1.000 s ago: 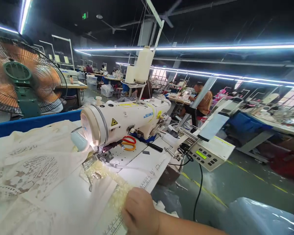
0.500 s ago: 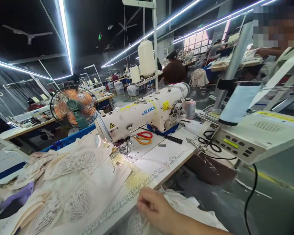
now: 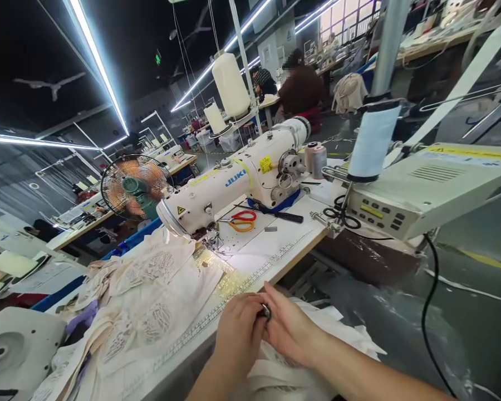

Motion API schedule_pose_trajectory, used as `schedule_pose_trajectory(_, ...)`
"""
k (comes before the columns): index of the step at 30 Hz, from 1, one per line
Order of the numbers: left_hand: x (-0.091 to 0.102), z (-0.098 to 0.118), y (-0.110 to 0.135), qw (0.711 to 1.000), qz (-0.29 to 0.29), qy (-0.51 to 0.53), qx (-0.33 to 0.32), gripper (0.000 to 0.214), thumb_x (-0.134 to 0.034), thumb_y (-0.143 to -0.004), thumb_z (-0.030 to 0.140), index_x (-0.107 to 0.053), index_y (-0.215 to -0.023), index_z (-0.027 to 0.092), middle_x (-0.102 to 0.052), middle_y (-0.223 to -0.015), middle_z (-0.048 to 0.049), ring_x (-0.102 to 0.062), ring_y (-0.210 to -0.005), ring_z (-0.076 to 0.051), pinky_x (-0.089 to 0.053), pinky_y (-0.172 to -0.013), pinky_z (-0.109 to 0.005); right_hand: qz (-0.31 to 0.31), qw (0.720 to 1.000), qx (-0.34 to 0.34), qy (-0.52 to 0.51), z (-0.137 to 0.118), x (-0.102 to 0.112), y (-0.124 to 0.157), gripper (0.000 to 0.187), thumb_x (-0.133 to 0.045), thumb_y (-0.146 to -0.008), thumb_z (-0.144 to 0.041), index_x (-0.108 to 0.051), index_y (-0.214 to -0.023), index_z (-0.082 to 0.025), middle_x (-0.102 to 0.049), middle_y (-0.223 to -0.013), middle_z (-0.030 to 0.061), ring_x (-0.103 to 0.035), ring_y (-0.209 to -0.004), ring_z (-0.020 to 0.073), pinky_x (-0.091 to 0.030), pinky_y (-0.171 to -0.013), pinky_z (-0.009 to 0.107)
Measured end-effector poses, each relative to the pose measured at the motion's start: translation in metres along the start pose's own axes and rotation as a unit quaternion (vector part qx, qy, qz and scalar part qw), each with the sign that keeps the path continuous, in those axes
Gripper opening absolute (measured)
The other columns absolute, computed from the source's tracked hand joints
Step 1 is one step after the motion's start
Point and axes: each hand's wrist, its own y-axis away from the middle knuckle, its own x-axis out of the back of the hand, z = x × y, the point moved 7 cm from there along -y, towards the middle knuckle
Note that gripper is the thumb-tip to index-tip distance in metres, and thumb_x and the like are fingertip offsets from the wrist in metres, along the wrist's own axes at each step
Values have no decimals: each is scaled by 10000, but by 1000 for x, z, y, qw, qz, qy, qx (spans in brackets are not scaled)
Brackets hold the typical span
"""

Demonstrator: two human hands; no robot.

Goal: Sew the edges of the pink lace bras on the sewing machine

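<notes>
My left hand [image 3: 239,334] and my right hand [image 3: 290,328] meet at the front edge of the sewing table [image 3: 292,248]. Together they pinch a small dark object [image 3: 266,312] that I cannot make out. Both hands rest over white fabric [image 3: 317,340] hanging off the table's edge. Cream lace fabric [image 3: 150,289] is spread on the table to the left, reaching the needle of the white sewing machine [image 3: 234,189]. A strip of yellowish trim [image 3: 229,281] lies between the needle and my hands.
Red-and-orange scissors [image 3: 240,221] and a dark tool [image 3: 286,216] lie beside the machine. A control box [image 3: 404,206] and a blue thread cone [image 3: 373,142] stand at the right. A fan [image 3: 134,186] runs behind the table. Other people sit at tables farther back.
My left hand has come into view and joined my right at the table's edge, both pinching a small dark object. The view has swung left and downward.
</notes>
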Motion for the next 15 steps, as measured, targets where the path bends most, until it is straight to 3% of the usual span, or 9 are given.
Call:
schedule_pose_trajectory(3,-6,4,-13,999,-47,-18,-6,260,-538,-767,67,-563,-996,188,-688,-1004,-83,-633,-966,-256,-551,-834,-449,8,999,-16,-48,-6,3,4,388,-428,-905,-531,-581,-785,-195,-624,-717,19,-607,-709,165,-487,-701,301)
schedule_pose_trajectory(7,-5,-2,-22,998,-56,-17,10,293,-534,-766,90,-555,-1044,180,-672,-1037,-104,-627,-973,-258,-546,-830,-448,10,996,-21,-91,-15,0,3,449,-281,-973,-463,-606,-845,-180,-658,-802,56,-631,-750,177,-490,-729,324)
schedule_pose_trajectory(11,3,-21,-27,995,-36,35,87,330,-537,-798,156,-531,-1123,207,-672,-1062,-90,-650,-961,-226,-545,-832,-406,14,993,-20,-112,-22,6,-3,417,-356,-961,-458,-622,-852,-155,-675,-819,79,-646,-772,172,-496,-747,307)
schedule_pose_trajectory(15,4,-42,-27,968,-14,172,181,341,-581,-796,208,-495,-1126,204,-673,-1112,-86,-630,-1061,-214,-518,-907,-384,16,994,-19,-109,-25,16,-6,237,-513,-924,-330,-624,-811,-153,-684,-774,59,-653,-726,129,-507,-731,255)
